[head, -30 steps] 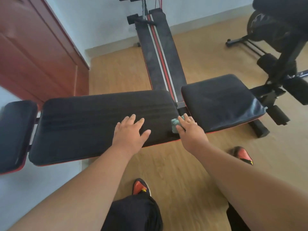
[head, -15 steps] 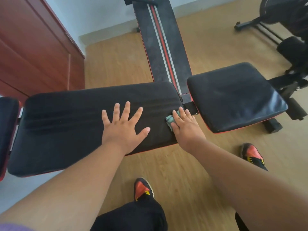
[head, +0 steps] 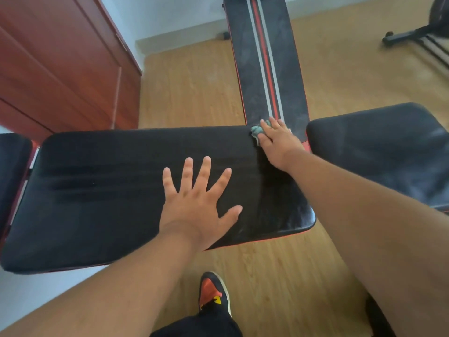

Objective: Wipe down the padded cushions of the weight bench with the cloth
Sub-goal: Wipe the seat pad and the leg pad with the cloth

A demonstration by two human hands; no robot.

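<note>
Your left hand (head: 198, 203) lies flat, fingers spread, mid-frame on the long cushion (head: 97, 190); your right hand (head: 277, 142) presses the cloth (head: 256, 131) with straight fingers at its upper-right corner.

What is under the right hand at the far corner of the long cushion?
A green cloth lies under the right hand, on the long cushion. Only its left edge shows; the hand covers the rest.

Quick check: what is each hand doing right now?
Left hand: open, fingers spread flat on the long cushion.
Right hand: presses the green cloth at the cushion's far corner, fingers mostly straight.
</note>
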